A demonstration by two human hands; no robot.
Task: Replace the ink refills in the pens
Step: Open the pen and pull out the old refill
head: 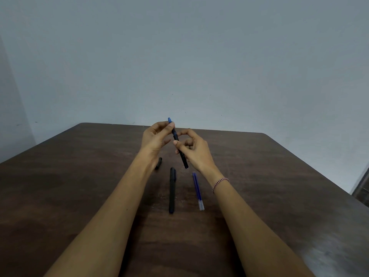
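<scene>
Your left hand [154, 139] and right hand [192, 148] are pinching the slim black plastic pen [176, 137] in their fingers: light, stiff, probably slippery, best gripped mid-barrel.

We see only part of a small black piece [159, 162] on the desk [79, 176], because the left arm [146, 166] covers the rest. The right hand [193, 151] hides some of the pen [176, 137] it holds, and we cannot tell what the dark thing [362, 189] cut off at the right edge is.
</scene>
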